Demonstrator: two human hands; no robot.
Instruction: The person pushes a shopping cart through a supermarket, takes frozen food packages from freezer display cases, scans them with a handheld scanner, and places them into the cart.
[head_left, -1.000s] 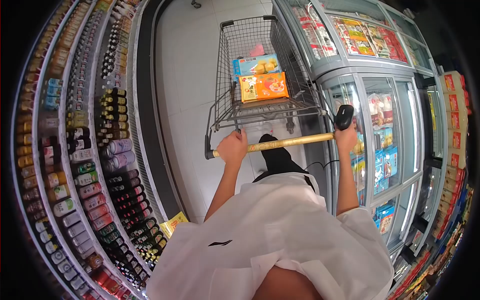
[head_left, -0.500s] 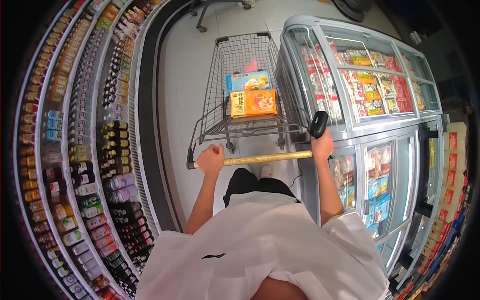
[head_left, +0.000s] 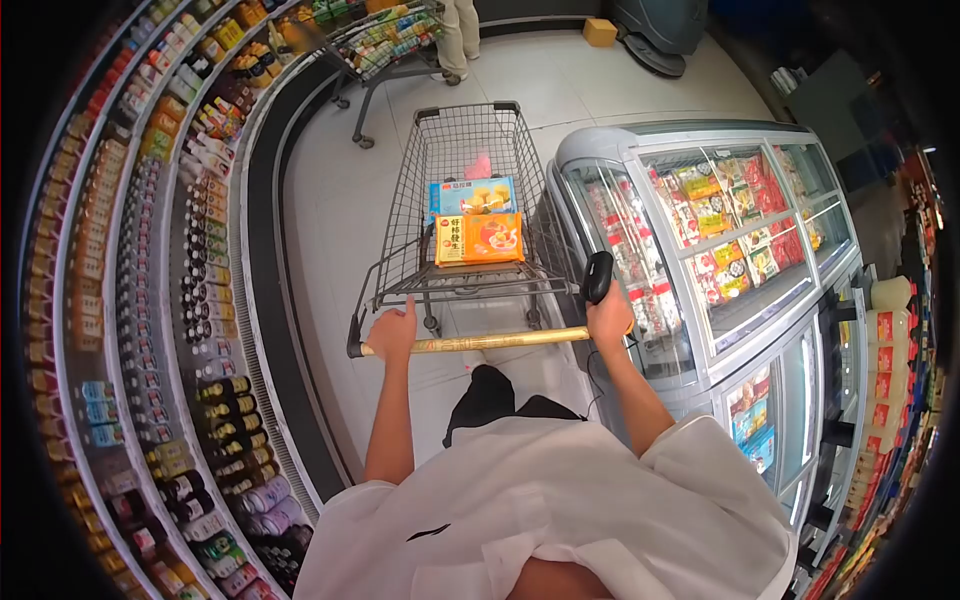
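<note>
The shopping cart [head_left: 420, 190] stands in front of me, a wire basket with a yellow handle bar [head_left: 470, 343]. Around the bar's left end my left hand [head_left: 392, 330] is closed, its thumb pointing up along it. My right hand [head_left: 608, 318] grips the right end of the bar. A black, rounded, mouse-like device [head_left: 598, 277] sits at its fingers; whether it is held or fixed there I cannot tell. In the basket lie an orange food package [head_left: 480, 240] and, behind it, a blue food package [head_left: 472, 197]. A small pink item [head_left: 480, 166] is further in.
Curved shelves of bottles [head_left: 207, 290] line my left. A glass freezer case [head_left: 700, 345] with bagged food stands close on the right. Ahead, another loaded cart [head_left: 385, 50] is beside a person's legs [head_left: 457, 40]. A yellow box [head_left: 600, 33] and a grey machine [head_left: 655, 35] are at the back.
I have moved forward with the cart. The second cart, the person's legs and the yellow box have come into view, and the freezer and shelves have shifted. Both hands stay on the bar.
</note>
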